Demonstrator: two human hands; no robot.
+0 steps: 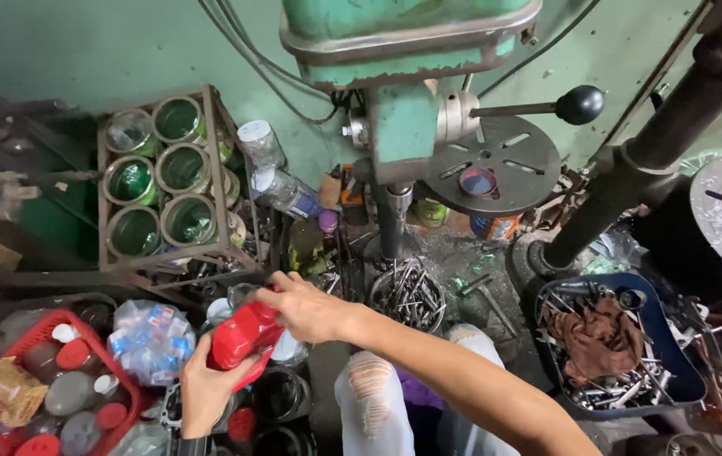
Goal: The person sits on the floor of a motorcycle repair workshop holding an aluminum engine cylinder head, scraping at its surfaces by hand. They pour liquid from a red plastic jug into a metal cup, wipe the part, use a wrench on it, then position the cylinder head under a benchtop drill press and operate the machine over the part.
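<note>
Gripping the red bottle (244, 335) from below with the left hand (203, 390) while the right hand (310, 308) closes its fingers around its top, above crowded floor jars, the person might let it slip into the red basket (129, 397).

Bare forearms, ripped pale jeans (374, 397)

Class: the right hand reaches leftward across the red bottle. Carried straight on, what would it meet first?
Probably the clear bag of small packets, just past the red bottle that the right hand grips; depth is uncertain.
</note>
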